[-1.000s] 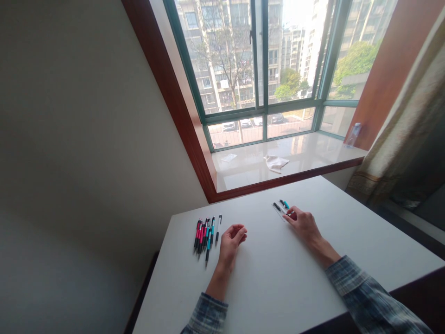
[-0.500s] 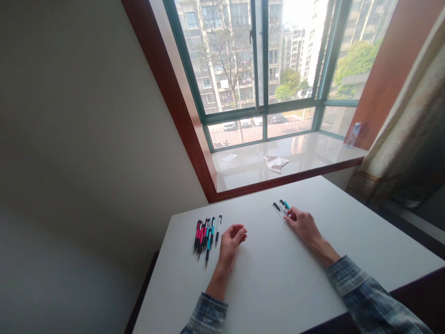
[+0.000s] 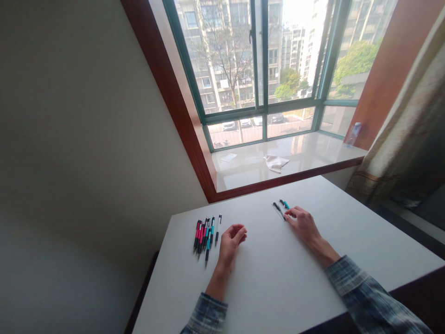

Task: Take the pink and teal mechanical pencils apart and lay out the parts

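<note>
My left hand (image 3: 232, 241) rests on the white table (image 3: 278, 278) with its fingers loosely curled and nothing in them. Just left of it lies a row of several pink, teal and black pens (image 3: 206, 233). My right hand (image 3: 303, 222) lies further back on the table, fingertips pinched on a small pen part beside two short pen pieces (image 3: 281, 207), one black and one teal-tipped. What exactly the fingers hold is too small to make out.
A white window sill (image 3: 313, 155) runs behind the table with a crumpled white cloth (image 3: 276, 163), a paper slip (image 3: 228, 157) and a clear bottle (image 3: 352, 134). A curtain (image 3: 406, 134) hangs at the right. A plain wall stands at the left.
My right hand's fingertips shifted slightly among the pen pieces. My left hand and the row of pens stayed still.
</note>
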